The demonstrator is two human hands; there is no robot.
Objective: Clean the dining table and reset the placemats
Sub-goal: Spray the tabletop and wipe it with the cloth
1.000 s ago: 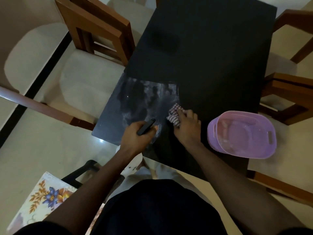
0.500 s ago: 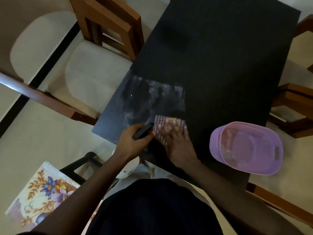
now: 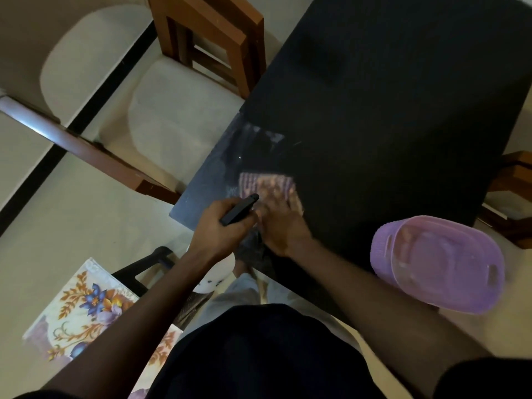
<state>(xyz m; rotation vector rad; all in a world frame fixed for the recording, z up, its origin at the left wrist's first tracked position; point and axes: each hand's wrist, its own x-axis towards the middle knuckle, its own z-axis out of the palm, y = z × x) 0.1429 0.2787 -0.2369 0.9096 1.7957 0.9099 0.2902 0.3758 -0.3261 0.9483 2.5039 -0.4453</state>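
as right hand (image 3: 283, 226) presses cloth (image 3: 267, 184) near table edge (image 3: 201, 191), basin (image 3: 437, 263) overhangs it.

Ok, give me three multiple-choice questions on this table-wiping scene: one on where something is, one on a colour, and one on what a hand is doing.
1. Where is the striped cloth?
A) on the floor
B) on a chair seat
C) on the table, under the right hand

2. What colour is the basin?
A) purple
B) green
C) white

3. What is the left hand doing?
A) lying flat on the table
B) gripping a slim dark object
C) hanging empty

Answers: 1 C, the right hand presses the cloth onto the dark tabletop. 2 A, its plastic wall and rim are purple. 3 B, the fingers curl round the object above the table's near edge.
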